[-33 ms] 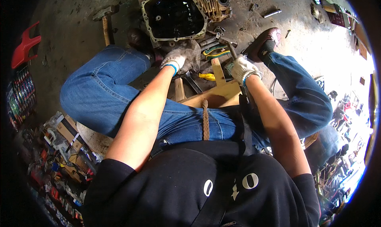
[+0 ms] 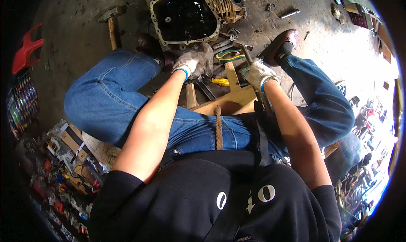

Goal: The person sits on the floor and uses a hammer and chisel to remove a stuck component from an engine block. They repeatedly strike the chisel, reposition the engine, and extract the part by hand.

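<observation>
My left hand (image 2: pixel 187 64), in a white knit glove with a blue cuff band, is closed on a dirty grey rag (image 2: pixel 205 59) at the near edge of an open metal housing (image 2: pixel 157 30). Dark oil stands inside that housing, and its rim carries bolt holes. My right hand (image 2: pixel 259 74), gloved the same way, grips the handle of a hammer (image 2: pixel 247 54). The hammer's head points away from me, close to the housing's near right corner. Between my hands lie pliers with green and yellow handles (image 2: pixel 230 56) and a yellow tool (image 2: pixel 220 82).
A wooden frame (image 2: pixel 228 101) stands between my legs. A wooden-handled sledgehammer (image 2: pixel 112 28) lies at the far left, near a red plastic stool (image 2: pixel 28 49). A ribbed metal part (image 2: pixel 226 7) adjoins the housing. Farther right lies a socket tool (image 2: pixel 290 13). Clutter fills both sides.
</observation>
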Demonstrator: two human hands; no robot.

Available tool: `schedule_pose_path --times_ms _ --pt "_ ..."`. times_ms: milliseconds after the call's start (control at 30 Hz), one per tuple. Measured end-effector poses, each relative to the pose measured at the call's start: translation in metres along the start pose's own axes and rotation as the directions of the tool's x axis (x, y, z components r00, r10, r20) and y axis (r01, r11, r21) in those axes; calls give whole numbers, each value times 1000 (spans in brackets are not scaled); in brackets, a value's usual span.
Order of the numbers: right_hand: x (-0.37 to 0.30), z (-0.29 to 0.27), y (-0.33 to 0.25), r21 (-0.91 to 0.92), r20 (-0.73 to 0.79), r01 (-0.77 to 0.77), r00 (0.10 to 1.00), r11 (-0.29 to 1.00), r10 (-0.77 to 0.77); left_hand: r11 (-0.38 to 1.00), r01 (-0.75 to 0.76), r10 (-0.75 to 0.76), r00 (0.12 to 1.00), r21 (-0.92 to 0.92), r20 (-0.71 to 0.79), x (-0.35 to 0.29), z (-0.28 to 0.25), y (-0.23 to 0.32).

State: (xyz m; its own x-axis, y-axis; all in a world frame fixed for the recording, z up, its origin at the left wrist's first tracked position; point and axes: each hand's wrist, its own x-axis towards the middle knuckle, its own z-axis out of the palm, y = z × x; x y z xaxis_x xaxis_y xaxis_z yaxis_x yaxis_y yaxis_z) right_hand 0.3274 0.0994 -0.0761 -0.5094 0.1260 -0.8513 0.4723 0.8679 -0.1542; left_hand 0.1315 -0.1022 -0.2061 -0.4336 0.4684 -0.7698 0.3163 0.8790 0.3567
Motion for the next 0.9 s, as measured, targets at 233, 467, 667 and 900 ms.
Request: schedule_pose_path --times_ms 233,467,667,900 --pt "32 -19 101 449 -169 -170 948 877 270 170 469 -299 862 -867 408 14 14 2" --pt "142 76 348 529 -483 -518 468 672 741 378 234 -27 970 -896 242 52 72 -51" --pt "151 102 466 699 -334 -429 513 573 791 -459 292 -245 867 -839 435 21 54 -20" --pt "209 128 538 675 -210 -463 625 574 752 -616 338 -119 853 -712 508 8 22 0"
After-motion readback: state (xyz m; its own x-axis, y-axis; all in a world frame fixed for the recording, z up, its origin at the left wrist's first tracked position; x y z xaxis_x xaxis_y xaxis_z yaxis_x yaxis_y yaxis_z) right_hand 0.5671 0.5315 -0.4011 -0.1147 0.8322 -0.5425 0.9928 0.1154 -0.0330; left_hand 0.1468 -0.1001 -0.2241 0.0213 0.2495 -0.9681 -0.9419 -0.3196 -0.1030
